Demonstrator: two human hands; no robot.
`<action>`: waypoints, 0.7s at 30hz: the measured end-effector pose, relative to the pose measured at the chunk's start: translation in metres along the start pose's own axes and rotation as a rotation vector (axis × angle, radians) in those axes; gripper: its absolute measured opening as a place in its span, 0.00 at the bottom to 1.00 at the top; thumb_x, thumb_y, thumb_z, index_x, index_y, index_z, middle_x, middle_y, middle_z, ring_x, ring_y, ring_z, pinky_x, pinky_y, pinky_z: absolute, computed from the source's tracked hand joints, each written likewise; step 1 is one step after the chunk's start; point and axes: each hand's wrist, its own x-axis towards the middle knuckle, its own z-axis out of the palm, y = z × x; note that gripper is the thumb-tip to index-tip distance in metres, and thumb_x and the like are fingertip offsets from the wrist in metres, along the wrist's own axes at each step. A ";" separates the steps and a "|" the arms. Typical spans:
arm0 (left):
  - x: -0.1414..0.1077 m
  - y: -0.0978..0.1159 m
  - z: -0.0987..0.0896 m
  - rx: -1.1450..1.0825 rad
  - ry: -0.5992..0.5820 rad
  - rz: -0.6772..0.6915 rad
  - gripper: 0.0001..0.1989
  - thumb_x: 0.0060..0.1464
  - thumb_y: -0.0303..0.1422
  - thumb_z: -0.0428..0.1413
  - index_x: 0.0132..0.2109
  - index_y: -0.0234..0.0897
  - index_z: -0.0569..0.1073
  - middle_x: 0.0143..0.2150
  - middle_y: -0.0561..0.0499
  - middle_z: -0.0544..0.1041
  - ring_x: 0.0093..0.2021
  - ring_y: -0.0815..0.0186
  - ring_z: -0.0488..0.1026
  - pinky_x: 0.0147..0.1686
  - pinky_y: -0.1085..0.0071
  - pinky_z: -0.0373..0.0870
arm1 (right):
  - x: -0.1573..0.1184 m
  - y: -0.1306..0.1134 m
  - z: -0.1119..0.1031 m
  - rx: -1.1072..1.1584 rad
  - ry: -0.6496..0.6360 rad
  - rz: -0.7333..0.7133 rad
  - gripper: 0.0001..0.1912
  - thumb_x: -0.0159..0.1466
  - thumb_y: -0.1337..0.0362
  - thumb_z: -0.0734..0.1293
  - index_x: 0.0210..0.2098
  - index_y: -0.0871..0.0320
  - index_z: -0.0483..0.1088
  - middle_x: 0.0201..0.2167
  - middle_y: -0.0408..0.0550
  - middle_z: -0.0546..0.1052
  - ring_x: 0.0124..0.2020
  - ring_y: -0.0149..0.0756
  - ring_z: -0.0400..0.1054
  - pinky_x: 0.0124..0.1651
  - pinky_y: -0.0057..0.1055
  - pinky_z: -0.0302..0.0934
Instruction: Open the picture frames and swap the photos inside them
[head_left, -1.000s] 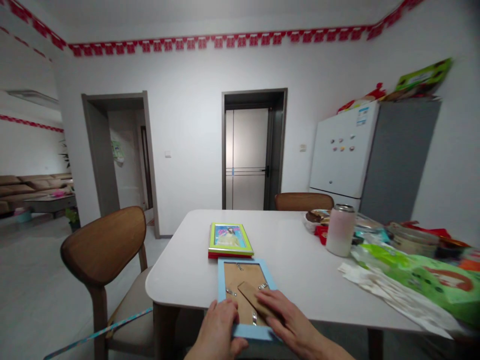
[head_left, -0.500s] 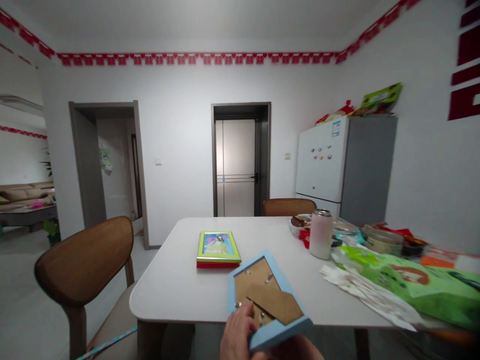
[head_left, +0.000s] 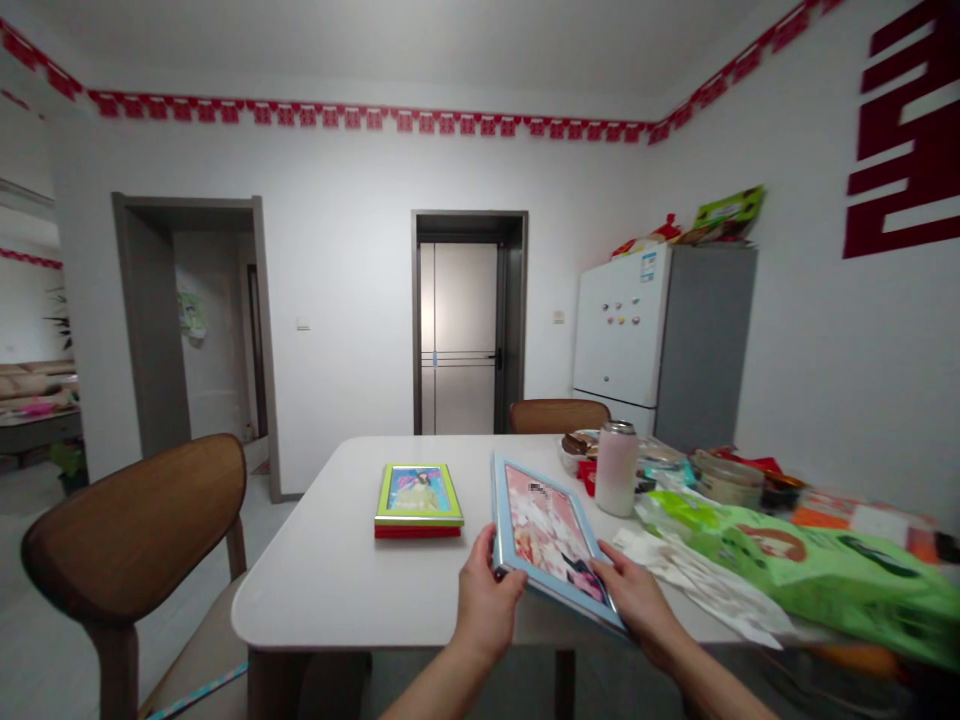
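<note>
A light blue picture frame (head_left: pixel 551 530) is held tilted above the near part of the white table (head_left: pixel 315 560), its pinkish picture side facing up toward me. My left hand (head_left: pixel 487 590) grips its lower left edge, the thumb on the front border. On the frame's right side, my right hand (head_left: pixel 634 590) is closed round the edge with fingers over the front. To the left, a green picture frame (head_left: pixel 420 500) with a figure in a yellow dress lies on top of something red (head_left: pixel 416 533), apart from both hands.
A pink-white bottle (head_left: pixel 616 470) stands right of the held frame. Beyond it are a green package (head_left: pixel 795 570), a crumpled white cloth (head_left: pixel 697 575) and a round container (head_left: pixel 727 480). Wooden chairs stand at the left (head_left: pixel 142 520) and far side (head_left: pixel 561 414).
The blue frame has been turned over from its brown back with the stand to its picture side. My hands now hold it by both sides, and the view has shifted slightly right.
</note>
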 end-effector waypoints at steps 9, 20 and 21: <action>0.021 -0.059 0.016 0.444 -0.014 -0.237 0.20 0.38 0.19 0.52 0.43 0.33 0.68 0.42 0.47 0.73 0.43 0.63 0.68 0.44 0.73 0.60 | 0.063 0.021 -0.003 -0.637 -0.072 -0.118 0.22 0.51 0.62 0.57 0.43 0.64 0.68 0.38 0.56 0.74 0.39 0.43 0.67 0.38 0.31 0.58; 0.030 -0.061 -0.044 0.407 0.116 -0.328 0.23 0.42 0.23 0.55 0.49 0.29 0.64 0.49 0.42 0.68 0.49 0.62 0.64 0.48 0.73 0.56 | 0.046 -0.018 0.047 -0.742 -0.059 -0.391 0.22 0.57 0.63 0.53 0.47 0.65 0.63 0.45 0.58 0.70 0.46 0.42 0.63 0.48 0.35 0.53; 0.033 -0.063 -0.057 0.382 0.156 -0.337 0.22 0.43 0.24 0.55 0.49 0.30 0.64 0.48 0.42 0.68 0.49 0.62 0.63 0.48 0.72 0.56 | 0.040 -0.030 0.066 -0.724 -0.096 -0.469 0.21 0.57 0.63 0.53 0.47 0.63 0.63 0.46 0.54 0.69 0.48 0.38 0.61 0.49 0.32 0.51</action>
